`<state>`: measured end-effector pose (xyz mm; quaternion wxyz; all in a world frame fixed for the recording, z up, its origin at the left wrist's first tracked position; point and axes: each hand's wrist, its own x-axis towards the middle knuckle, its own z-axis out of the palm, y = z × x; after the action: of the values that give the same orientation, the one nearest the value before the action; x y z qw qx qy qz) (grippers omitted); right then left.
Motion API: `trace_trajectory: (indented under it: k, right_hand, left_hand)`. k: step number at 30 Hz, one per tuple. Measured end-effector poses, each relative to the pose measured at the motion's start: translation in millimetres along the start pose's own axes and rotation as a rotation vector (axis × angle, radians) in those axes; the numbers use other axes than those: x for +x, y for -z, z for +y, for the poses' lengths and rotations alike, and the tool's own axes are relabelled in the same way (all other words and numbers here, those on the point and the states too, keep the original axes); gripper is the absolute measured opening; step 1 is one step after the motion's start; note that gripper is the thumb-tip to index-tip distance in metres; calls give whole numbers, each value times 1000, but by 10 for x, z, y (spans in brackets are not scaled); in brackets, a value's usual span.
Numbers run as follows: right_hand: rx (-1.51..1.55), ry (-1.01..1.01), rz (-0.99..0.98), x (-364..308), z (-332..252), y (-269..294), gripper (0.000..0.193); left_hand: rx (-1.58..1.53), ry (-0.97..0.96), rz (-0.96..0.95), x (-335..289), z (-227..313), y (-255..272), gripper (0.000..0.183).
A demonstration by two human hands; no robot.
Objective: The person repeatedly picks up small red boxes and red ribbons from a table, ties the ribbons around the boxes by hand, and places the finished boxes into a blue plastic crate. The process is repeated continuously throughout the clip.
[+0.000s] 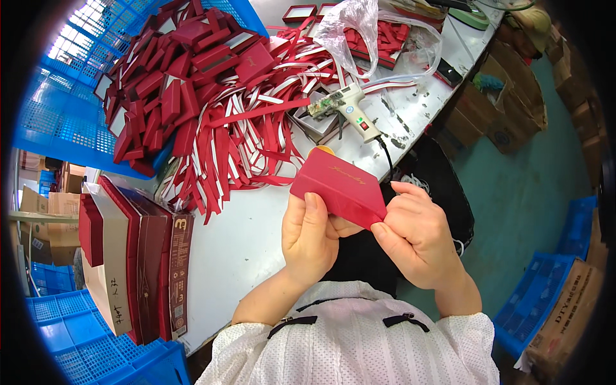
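A red jewelry box (340, 186) with gold lettering on its face is held up in front of me between both hands. My left hand (311, 234) grips its left lower side, thumb along the face and fingers behind. At its right end, my right hand (414, 234) pinches the corner between thumb and curled fingers. Beyond the box, a cream glue gun (353, 115) with a red switch lies on the table, its black cord trailing off the edge. Red and white ribbon strips (247, 138) are spread in a loose heap to the left of the gun.
A blue crate (70, 115) spills over with many red boxes (186, 70) at the far left. Stacked cartons (154, 269) stand at the left table edge. A clear plastic bag (350, 35) and a tray of small red pieces (385, 42) lie far back. Cardboard boxes (507, 96) line the right floor.
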<state>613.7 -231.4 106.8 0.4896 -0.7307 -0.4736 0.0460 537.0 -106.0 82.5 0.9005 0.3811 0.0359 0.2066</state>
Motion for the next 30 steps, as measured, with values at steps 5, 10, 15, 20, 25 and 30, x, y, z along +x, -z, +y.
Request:
trace_trajectory:
  k: [5, 10, 15, 20, 25, 30]
  right_hand:
    - [-25, 1, -30, -9, -11, 14, 17]
    - [58, -47, -28, -8, 70, -40, 15]
    - [156, -140, -124, 13, 114, -2, 18]
    - [241, -287, -189, 28, 127, 32, 12]
    - [354, -336, -29, -68, 246, 151, 21]
    - [347, -237, 67, -23, 269, 25, 23]
  left_hand:
    - [187, -58, 17, -34, -39, 4, 40]
    - [172, -25, 136, 79, -25, 9, 35]
    - [164, -16, 141, 97, -12, 65, 32]
    - [141, -84, 81, 62, -24, 116, 22]
    - [-228, 14, 189, 77, 132, 265, 21]
    - [-692, 181, 179, -5, 180, 345, 24]
